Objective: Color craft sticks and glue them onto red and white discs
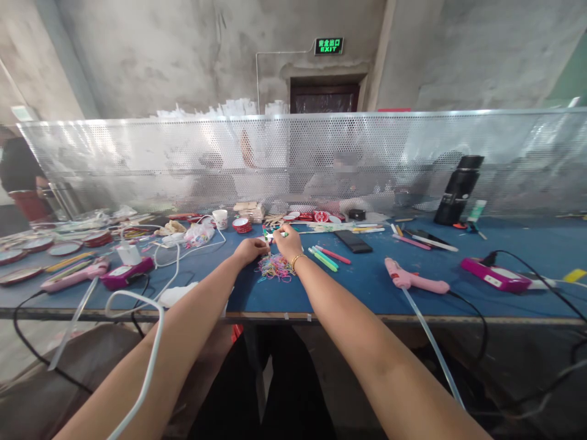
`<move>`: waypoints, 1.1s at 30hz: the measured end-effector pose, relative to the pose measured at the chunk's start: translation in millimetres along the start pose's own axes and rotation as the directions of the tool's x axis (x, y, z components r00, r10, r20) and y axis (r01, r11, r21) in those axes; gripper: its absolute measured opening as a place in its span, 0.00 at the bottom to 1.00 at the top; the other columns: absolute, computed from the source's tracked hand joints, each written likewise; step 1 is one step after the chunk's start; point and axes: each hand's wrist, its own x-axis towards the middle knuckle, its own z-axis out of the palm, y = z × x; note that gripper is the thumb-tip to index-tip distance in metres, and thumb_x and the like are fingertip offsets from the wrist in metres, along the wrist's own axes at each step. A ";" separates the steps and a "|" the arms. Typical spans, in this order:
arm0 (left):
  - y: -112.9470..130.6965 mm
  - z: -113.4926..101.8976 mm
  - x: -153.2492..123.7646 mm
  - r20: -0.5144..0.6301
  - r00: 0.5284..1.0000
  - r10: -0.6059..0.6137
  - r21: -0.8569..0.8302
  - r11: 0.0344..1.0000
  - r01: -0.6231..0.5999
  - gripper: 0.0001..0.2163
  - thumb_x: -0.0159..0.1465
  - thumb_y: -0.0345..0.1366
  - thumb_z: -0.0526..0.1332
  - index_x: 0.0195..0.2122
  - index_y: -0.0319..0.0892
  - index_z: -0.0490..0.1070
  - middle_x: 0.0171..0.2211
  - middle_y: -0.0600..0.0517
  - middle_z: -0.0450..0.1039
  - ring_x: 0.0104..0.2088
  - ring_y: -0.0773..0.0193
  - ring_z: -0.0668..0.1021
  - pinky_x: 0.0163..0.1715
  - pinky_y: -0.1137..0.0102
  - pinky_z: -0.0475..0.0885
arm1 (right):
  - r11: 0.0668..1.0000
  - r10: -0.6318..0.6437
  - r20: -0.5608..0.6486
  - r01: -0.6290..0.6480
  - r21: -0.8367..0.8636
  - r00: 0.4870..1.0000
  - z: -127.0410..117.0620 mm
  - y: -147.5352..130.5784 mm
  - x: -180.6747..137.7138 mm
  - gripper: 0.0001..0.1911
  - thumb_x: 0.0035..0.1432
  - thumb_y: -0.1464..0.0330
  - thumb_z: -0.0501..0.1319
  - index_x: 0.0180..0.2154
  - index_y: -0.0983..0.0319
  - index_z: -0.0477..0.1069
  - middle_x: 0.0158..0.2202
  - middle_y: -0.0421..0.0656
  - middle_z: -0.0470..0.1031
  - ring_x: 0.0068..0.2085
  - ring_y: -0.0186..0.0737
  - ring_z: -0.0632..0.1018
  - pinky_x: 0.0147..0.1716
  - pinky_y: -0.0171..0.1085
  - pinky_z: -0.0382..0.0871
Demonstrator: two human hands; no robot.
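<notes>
My left hand and my right hand are close together over the blue table, fingers closed in pinches. Between their fingertips is a small white and green thing, too small and partly covered to name. The right wrist wears a gold-coloured bracelet. Just below the hands lies a loose pile of colourful thin bands or strings. Green and pink markers lie right of my right hand, with a black phone-like slab beyond them.
Pink glue guns lie at both sides, beside purple power strips with trailing cables. A white cable crosses my left forearm. A perforated metal screen stands behind red round pieces, a paper cup and a black bottle.
</notes>
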 end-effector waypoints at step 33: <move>-2.2 1.1 0.9 -0.006 1.000 -0.010 -0.019 1.000 0.010 0.11 0.45 0.42 0.70 0.23 0.40 0.76 0.20 0.56 0.73 0.22 0.70 0.69 0.25 0.72 0.62 | 1.000 -0.020 -0.025 0.020 0.022 1.000 1.7 3.3 1.5 0.08 0.51 0.62 0.55 0.23 0.57 0.66 0.28 0.39 0.74 0.34 0.40 0.72 0.35 0.35 0.64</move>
